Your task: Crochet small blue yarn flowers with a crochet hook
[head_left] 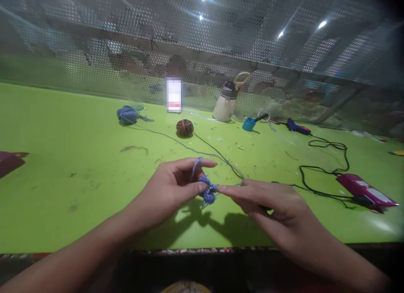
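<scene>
Near the front of the table, my left hand (176,181) pinches a small piece of blue crochet (207,196) between thumb and fingers. A blue strand of yarn (196,167) loops over its raised index finger. My right hand (277,202) is closed around a crochet hook (212,188); only a bit of its metal end shows at the stitches, and most of it is hidden by the fingers. From the work, yarn trails back over the table towards a blue ball of yarn (126,115). A dark multicoloured ball of yarn (184,128) lies nearer the middle, with its own strand running right.
On the green table (63,192), a phone (174,95) and a pale bottle (224,104) stand by the perforated metal screen (202,45). Right of them are a small blue pot (249,124), a blue tool (298,127) and a magenta device (362,190) with a black cord.
</scene>
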Available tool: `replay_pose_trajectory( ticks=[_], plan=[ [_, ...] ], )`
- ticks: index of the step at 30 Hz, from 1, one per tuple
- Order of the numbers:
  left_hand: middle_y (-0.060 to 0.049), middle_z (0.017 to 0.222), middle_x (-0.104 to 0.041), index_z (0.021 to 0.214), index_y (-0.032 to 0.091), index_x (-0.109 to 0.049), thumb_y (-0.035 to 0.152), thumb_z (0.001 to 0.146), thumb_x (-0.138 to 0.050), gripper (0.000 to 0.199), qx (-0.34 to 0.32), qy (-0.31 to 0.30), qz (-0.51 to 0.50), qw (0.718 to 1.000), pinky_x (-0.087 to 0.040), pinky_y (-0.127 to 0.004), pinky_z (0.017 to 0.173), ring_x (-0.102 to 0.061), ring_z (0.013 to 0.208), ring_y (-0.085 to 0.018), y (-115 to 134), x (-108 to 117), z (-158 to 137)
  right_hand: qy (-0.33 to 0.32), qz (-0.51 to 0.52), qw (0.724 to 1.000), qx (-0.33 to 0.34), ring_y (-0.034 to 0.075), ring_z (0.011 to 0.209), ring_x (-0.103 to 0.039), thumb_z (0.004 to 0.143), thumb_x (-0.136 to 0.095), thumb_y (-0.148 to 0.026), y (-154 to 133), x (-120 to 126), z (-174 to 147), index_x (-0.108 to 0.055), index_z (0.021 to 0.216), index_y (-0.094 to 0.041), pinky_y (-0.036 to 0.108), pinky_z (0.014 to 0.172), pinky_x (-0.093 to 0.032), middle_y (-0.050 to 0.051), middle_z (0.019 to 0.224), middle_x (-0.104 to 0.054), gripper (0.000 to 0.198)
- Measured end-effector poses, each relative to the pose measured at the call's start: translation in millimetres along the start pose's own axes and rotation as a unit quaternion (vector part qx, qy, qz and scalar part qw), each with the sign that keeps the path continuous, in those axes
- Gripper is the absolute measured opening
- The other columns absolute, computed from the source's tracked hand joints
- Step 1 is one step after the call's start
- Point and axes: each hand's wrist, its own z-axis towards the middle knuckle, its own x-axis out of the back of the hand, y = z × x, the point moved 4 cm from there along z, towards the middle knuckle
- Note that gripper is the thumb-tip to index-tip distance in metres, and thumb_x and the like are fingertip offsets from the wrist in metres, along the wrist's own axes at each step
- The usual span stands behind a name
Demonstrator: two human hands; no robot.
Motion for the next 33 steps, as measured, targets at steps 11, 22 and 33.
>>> replay_pose_trajectory(
  ticks=[11,22,33],
  plan=[
    [0.002,0.097,-0.076,0.107,0.029,-0.074,0.018,0.082,-0.074,0.028,0.055,-0.046,-0.002,0.997,-0.05,-0.021,0.082,-0.067,0.091,-0.011,-4.6,-0.5,-2.1,0.056,0.19,0.964,-0.175,0.012,0.07,-0.07,0.083,-0.064,-0.015,15.5,-12.0,3.5,-0.079,0.1,-0.033,0.021,0.065,-0.053,-0.003,0.083,-0.079,0.029],
    [0.003,0.085,-0.073,0.108,0.026,-0.074,0.02,0.077,-0.078,0.033,0.046,-0.002,0.0,0.999,-0.049,-0.022,0.078,-0.065,0.08,-0.01,-3.1,-2.1,1.6,0.041,0.227,0.942,-0.243,0.01,0.051,-0.047,0.08,-0.065,-0.022,19.9,-19.3,4.0,-0.08,0.098,-0.028,0.021,0.046,-0.034,-0.001,0.066,-0.069,0.024],
    [-0.005,0.086,-0.069,0.117,0.024,-0.071,0.015,0.086,-0.062,0.034,-0.156,0.035,0.327,0.932,-0.047,-0.031,0.078,-0.06,0.083,-0.018,3.9,-7.5,-1.9,0.074,0.368,0.867,-0.326,0.007,0.043,-0.037,0.074,-0.073,-0.03,29.8,-42.1,2.7,-0.076,0.089,-0.015,0.021,0.042,-0.026,-0.005,0.052,-0.052,0.021]
  ],
)
